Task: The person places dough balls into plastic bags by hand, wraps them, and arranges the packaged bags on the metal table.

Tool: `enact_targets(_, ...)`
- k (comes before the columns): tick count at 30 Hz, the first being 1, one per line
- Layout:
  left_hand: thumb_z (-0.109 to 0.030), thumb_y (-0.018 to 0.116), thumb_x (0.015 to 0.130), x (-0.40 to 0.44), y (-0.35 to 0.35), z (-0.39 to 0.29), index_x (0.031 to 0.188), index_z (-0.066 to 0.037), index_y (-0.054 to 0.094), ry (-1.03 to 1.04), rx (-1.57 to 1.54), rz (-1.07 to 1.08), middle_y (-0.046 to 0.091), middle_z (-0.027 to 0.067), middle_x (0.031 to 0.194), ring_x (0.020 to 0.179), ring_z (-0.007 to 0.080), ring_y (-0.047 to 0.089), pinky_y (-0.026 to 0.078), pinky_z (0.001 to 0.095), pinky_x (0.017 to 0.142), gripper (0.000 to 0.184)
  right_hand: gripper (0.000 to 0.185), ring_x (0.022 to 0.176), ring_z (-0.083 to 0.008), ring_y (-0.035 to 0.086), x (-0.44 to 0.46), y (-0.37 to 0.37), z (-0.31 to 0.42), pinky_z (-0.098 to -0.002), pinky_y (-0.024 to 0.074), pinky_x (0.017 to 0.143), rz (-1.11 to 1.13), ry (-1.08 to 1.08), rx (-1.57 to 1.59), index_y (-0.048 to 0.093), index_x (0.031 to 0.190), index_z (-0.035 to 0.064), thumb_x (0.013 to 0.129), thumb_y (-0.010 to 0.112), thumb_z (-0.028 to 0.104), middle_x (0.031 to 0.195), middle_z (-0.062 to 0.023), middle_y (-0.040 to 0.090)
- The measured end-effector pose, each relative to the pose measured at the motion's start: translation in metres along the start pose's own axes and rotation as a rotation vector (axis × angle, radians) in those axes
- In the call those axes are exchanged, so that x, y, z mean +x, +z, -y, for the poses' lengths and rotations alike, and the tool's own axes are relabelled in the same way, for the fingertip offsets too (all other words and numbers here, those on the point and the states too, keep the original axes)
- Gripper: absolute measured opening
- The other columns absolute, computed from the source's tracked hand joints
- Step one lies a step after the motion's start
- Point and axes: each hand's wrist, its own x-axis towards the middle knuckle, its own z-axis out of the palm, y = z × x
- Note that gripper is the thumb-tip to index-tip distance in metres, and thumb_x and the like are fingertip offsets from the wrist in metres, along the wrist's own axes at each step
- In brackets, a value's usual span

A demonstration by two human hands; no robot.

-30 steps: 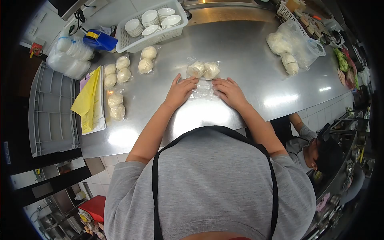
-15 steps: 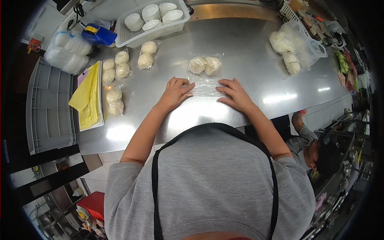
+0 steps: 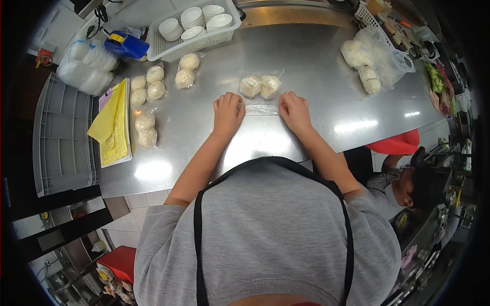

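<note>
A clear plastic bag [image 3: 261, 109] lies on the steel table in front of me, with two pale dough balls [image 3: 250, 86] side by side at its far end. Its near end is folded into a narrow strip. My left hand [image 3: 228, 111] has its fingers curled closed on the left end of that strip. At the opposite end my right hand [image 3: 294, 111] pinches the strip the same way. The fingertips of both hands are partly hidden.
Bagged pairs of dough balls [image 3: 146, 130] lie at the left beside yellow paper [image 3: 113, 122]. A white basket [image 3: 191, 47] holds stacked dishes at the back. More bagged dough [image 3: 370, 80] sits at the right. Another person [image 3: 390, 191] is beyond the table's right edge.
The bag's near end has been folded up toward the dough balls. Both hands went from spread fingers to closed on its ends. A red object has appeared by the other person.
</note>
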Motion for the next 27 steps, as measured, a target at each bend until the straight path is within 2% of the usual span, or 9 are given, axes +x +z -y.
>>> enact_targets(2, -0.017, 0.060, 0.077, 0.000, 0.007, 0.002, 0.088, -0.012, 0.057, 0.299, 0.056, -0.186, 0.055, 0.0010, 0.093, 0.094, 0.0207, 0.051, 0.031, 0.0428, 0.093, 0.013, 0.018, 0.090, -0.0223, 0.054, 0.000, 0.012, -0.013, -0.0452, 0.0343, 0.092, -0.018, -0.390, -0.270, 0.058, 0.095, 0.0101, 0.078, 0.060, 0.014, 0.084, -0.0055, 0.056)
enact_targets(5, -0.020, 0.061, 0.078, -0.003, -0.001, 0.008, 0.091, -0.013, 0.058, 0.440, 0.183, 0.042, 0.055, 0.0003, 0.094, 0.097, 0.0184, 0.051, 0.028, 0.0472, 0.098, 0.016, 0.018, 0.100, -0.0222, 0.051, -0.007, 0.000, -0.010, -0.0459, 0.0288, 0.099, 0.023, -0.395, -0.196, 0.060, 0.097, 0.0115, 0.080, 0.062, 0.018, 0.096, -0.0035, 0.056)
enact_targets(9, -0.021, 0.059, 0.082, -0.003, -0.021, -0.003, 0.092, -0.013, 0.058, 0.387, 0.013, -0.016, 0.057, -0.0006, 0.095, 0.097, 0.0177, 0.051, 0.022, 0.0506, 0.101, 0.013, 0.013, 0.097, -0.0216, 0.052, -0.013, -0.013, -0.006, -0.0533, 0.0248, 0.102, -0.074, -0.432, -0.141, 0.060, 0.093, 0.0103, 0.083, 0.057, 0.018, 0.094, -0.0033, 0.056)
enact_targets(12, -0.024, 0.056, 0.085, 0.005, -0.014, 0.002, 0.092, -0.012, 0.060, 0.384, 0.074, -0.002, 0.058, -0.0016, 0.093, 0.095, 0.0164, 0.052, 0.020, 0.0501, 0.102, 0.014, 0.016, 0.092, -0.0218, 0.054, 0.002, -0.009, -0.014, -0.0478, 0.0338, 0.096, 0.031, -0.414, -0.173, 0.062, 0.088, 0.0087, 0.083, 0.059, 0.024, 0.095, -0.0035, 0.057)
enact_targets(15, -0.026, 0.056, 0.087, 0.018, -0.009, 0.004, 0.088, -0.011, 0.059, 0.229, -0.057, -0.007, 0.060, 0.0004, 0.079, 0.084, 0.0178, 0.055, 0.019, 0.0488, 0.103, 0.016, 0.021, 0.086, -0.0214, 0.055, 0.018, -0.004, -0.008, -0.0405, 0.0410, 0.084, 0.072, -0.149, 0.006, 0.062, 0.082, 0.0071, 0.083, 0.061, 0.028, 0.093, -0.0038, 0.056)
enact_targets(17, -0.027, 0.056, 0.088, 0.025, -0.008, 0.000, 0.084, -0.007, 0.056, 0.031, -0.306, 0.035, 0.057, 0.0055, 0.061, 0.067, 0.0235, 0.058, 0.037, 0.0430, 0.089, 0.020, 0.023, 0.079, -0.0220, 0.055, 0.021, -0.006, 0.002, -0.0351, 0.0424, 0.074, 0.040, 0.088, 0.272, 0.061, 0.076, 0.0049, 0.081, 0.065, 0.027, 0.097, -0.0055, 0.056)
enact_targets(18, -0.027, 0.056, 0.088, 0.027, -0.008, -0.004, 0.084, -0.007, 0.056, 0.030, -0.305, 0.032, 0.057, 0.0055, 0.061, 0.067, 0.0235, 0.058, 0.037, 0.0430, 0.089, 0.020, 0.023, 0.079, -0.0220, 0.055, 0.022, -0.005, 0.003, -0.0351, 0.0424, 0.074, 0.040, 0.085, 0.272, 0.061, 0.076, 0.0049, 0.081, 0.065, 0.027, 0.097, -0.0055, 0.056)
enact_targets(23, -0.031, 0.054, 0.089, 0.035, 0.000, -0.010, 0.091, -0.005, 0.053, -0.339, -0.551, -0.012, 0.057, 0.0073, 0.057, 0.054, 0.0279, 0.056, 0.040, 0.0388, 0.051, 0.026, 0.028, 0.101, -0.0184, 0.051, 0.038, 0.008, -0.014, -0.0305, 0.0446, 0.076, -0.173, -0.194, 0.422, 0.052, 0.066, 0.0038, 0.080, 0.068, 0.021, 0.118, -0.0120, 0.048)
enact_targets(27, -0.034, 0.056, 0.087, 0.034, -0.011, -0.013, 0.105, -0.006, 0.052, -0.370, -0.432, 0.007, 0.059, 0.0123, 0.067, 0.056, 0.0272, 0.057, 0.044, 0.0368, 0.058, 0.033, 0.031, 0.112, -0.0175, 0.047, 0.045, 0.005, -0.008, -0.0317, 0.0468, 0.080, 0.166, 0.040, 0.829, 0.048, 0.063, 0.0053, 0.081, 0.068, 0.022, 0.125, -0.0109, 0.043)
